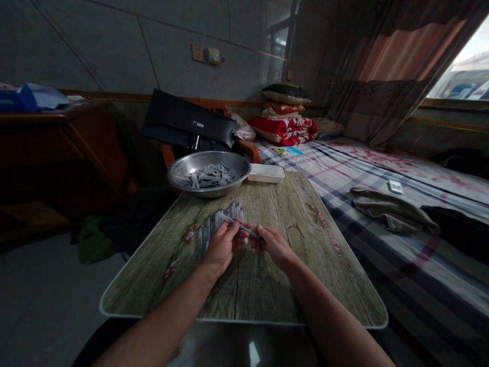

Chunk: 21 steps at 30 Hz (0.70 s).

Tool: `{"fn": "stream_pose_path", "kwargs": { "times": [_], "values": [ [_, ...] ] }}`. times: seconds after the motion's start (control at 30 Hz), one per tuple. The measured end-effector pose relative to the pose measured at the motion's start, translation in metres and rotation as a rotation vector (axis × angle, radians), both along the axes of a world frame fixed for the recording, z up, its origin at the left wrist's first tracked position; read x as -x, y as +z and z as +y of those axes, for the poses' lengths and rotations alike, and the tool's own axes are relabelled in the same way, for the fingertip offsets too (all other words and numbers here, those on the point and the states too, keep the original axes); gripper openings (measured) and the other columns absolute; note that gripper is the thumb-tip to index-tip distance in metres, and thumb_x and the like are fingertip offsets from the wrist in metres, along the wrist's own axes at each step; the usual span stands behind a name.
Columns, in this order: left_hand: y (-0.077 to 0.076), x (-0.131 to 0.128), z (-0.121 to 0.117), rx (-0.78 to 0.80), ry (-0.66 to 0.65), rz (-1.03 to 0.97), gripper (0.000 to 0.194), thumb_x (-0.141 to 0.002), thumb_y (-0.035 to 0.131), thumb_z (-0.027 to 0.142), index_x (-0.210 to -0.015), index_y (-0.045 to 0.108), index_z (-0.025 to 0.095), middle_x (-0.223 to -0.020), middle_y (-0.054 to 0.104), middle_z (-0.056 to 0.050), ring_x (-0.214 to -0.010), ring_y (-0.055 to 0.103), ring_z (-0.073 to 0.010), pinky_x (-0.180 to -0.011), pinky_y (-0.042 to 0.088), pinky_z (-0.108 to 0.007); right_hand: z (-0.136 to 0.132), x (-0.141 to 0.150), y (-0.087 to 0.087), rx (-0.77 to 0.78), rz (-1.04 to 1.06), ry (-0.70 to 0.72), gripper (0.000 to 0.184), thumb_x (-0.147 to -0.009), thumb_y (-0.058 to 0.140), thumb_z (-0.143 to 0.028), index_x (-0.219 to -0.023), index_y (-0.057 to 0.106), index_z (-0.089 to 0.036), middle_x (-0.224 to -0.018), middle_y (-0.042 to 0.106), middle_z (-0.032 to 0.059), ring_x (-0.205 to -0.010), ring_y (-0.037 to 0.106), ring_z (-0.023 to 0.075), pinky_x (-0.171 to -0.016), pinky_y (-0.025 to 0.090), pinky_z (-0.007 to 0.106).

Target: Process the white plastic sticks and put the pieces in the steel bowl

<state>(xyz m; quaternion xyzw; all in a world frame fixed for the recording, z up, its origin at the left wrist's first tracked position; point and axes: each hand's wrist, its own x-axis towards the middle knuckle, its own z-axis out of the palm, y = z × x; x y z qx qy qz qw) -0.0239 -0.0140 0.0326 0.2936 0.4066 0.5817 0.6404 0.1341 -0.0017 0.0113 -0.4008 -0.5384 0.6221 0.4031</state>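
Note:
My left hand (224, 243) pinches a slim, translucent pen-like tube (249, 231) between thumb and fingers above the table. The tube's other end is gripped by the closed fingers of my right hand (274, 245). It slants down from left to right. Just behind and to the left of my left hand, several similar tubes (207, 230) with dark tips lie side by side on the wood-patterned table (282, 285); my hand hides some of them. A steel bowl (175, 179) at the table's far left holds many loose pale and dark pieces, too small to make out.
A white plastic tray (272, 176) stands right of the bowl. Behind the table, a black monitor-like panel (183, 118) leans on a wooden chair. A bed (336, 173) with folded bedding (282, 130) runs along the right side. A wooden desk (49, 137) is at left.

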Motion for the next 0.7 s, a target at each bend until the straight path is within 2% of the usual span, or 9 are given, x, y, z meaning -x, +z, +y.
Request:
{"fn": "stream_pose_path", "kwargs": {
  "times": [0.1,0.2,0.33,0.43,0.5,0.57,0.63,0.7],
  "values": [
    [-0.004,0.004,0.001,-0.071,0.043,0.078,0.033,-0.072,0.078,0.040,-0.089,0.061,0.017,-0.088,0.074,-0.004,-0.064,0.063,-0.0094,-0.052,0.046,-0.017,-0.002,0.001,0.003,0.018,-0.020,0.014,0.048,-0.087,0.049,-0.061,-0.074,0.057,-0.016,-0.062,0.059,0.0011,-0.047,0.048,0.0091,-0.046,0.035,0.023],
    [-0.007,0.009,0.001,-0.121,0.068,0.155,0.033,-0.072,0.078,0.043,-0.088,0.065,0.017,-0.091,0.074,-0.004,-0.074,0.065,-0.0114,-0.058,0.048,-0.018,-0.002,0.000,0.005,0.025,-0.018,0.067,0.038,-0.086,0.054,-0.053,-0.077,0.058,-0.016,-0.060,0.057,-0.0011,-0.047,0.046,0.0081,-0.045,0.032,0.021],
    [-0.008,0.013,0.000,-0.102,0.039,0.133,0.034,-0.072,0.078,0.044,-0.089,0.064,0.018,-0.089,0.073,-0.003,-0.076,0.067,-0.0145,-0.067,0.052,-0.024,-0.001,0.000,0.003,0.045,-0.034,0.123,0.030,-0.086,0.056,-0.046,-0.081,0.058,-0.016,-0.060,0.055,-0.0028,-0.046,0.043,0.0072,-0.044,0.030,0.020],
    [-0.008,0.014,-0.002,-0.103,0.010,0.130,0.033,-0.073,0.076,0.044,-0.089,0.062,0.018,-0.081,0.071,-0.001,-0.072,0.065,-0.0137,-0.065,0.051,-0.024,0.001,0.002,-0.002,0.021,-0.071,0.102,0.026,-0.087,0.056,-0.042,-0.085,0.060,-0.016,-0.066,0.057,-0.0011,-0.051,0.046,0.0083,-0.047,0.034,0.020],
    [-0.008,0.014,-0.004,-0.106,-0.082,0.162,0.032,-0.076,0.073,0.044,-0.091,0.062,0.018,-0.070,0.066,0.001,-0.062,0.060,-0.0110,-0.057,0.046,-0.021,0.003,0.002,-0.005,-0.034,-0.076,0.016,0.026,-0.088,0.055,-0.040,-0.096,0.061,-0.017,-0.078,0.060,0.0020,-0.059,0.052,0.0105,-0.052,0.039,0.022],
    [-0.008,0.014,-0.007,-0.092,-0.249,0.212,0.033,-0.079,0.070,0.045,-0.097,0.063,0.018,-0.060,0.060,0.003,-0.049,0.049,-0.0085,-0.046,0.036,-0.019,0.004,0.000,-0.006,-0.135,-0.060,-0.099,0.032,-0.088,0.054,-0.037,-0.115,0.057,-0.020,-0.096,0.062,0.0064,-0.072,0.057,0.0138,-0.058,0.045,0.024],
    [-0.008,0.013,-0.010,-0.077,-0.391,0.242,0.037,-0.079,0.070,0.042,-0.106,0.062,0.018,-0.053,0.056,0.004,-0.042,0.042,-0.0075,-0.042,0.027,-0.018,0.005,-0.004,-0.004,-0.297,-0.082,-0.178,0.047,-0.084,0.054,-0.028,-0.131,0.048,-0.024,-0.120,0.056,0.0108,-0.093,0.059,0.0184,-0.070,0.050,0.029],
    [-0.007,0.014,-0.011,-0.060,-0.446,0.209,0.042,-0.078,0.072,0.039,-0.114,0.059,0.020,-0.050,0.052,0.006,-0.041,0.041,-0.0076,-0.042,0.025,-0.018,0.004,-0.008,0.000,-0.507,-0.189,-0.193,0.064,-0.077,0.053,-0.015,-0.139,0.043,-0.028,-0.139,0.045,0.0116,-0.118,0.051,0.0228,-0.087,0.049,0.037]
  ]
}}
